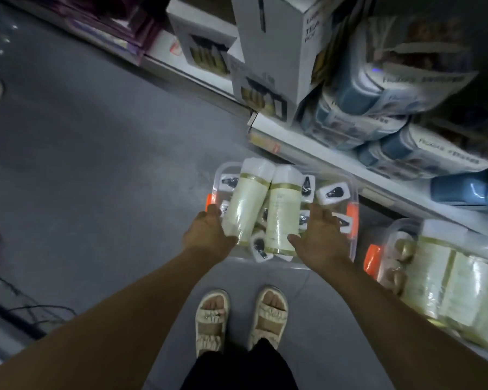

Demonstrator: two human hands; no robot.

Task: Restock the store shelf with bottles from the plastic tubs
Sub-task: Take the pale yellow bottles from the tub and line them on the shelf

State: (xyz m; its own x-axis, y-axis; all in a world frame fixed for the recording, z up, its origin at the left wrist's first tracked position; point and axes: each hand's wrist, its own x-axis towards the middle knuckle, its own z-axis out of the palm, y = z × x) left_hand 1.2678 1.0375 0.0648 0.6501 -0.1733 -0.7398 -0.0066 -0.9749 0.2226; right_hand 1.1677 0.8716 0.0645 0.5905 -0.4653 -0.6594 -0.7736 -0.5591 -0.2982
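A clear plastic tub [355, 243] with orange latches sits on the grey floor in front of my feet. Two cream bottles with gold bands lie across it, the left bottle [248, 201] and the right bottle [283, 209], on top of several small white boxes. My left hand [207, 233] cups the lower end of the left bottle from its left side, fingers curled against it. My right hand [320, 235] hovers over the tub's right half with fingers apart, its thumb by the right bottle's base. The low store shelf [307, 149] runs just behind the tub.
A second clear tub [392, 229], packed with wrapped cream bottles [445, 280], stands at the right against the shelf. The shelf holds tissue packs [406, 88] and white tea pot boxes [276, 43]. Cables [26, 311] lie on the floor at the left.
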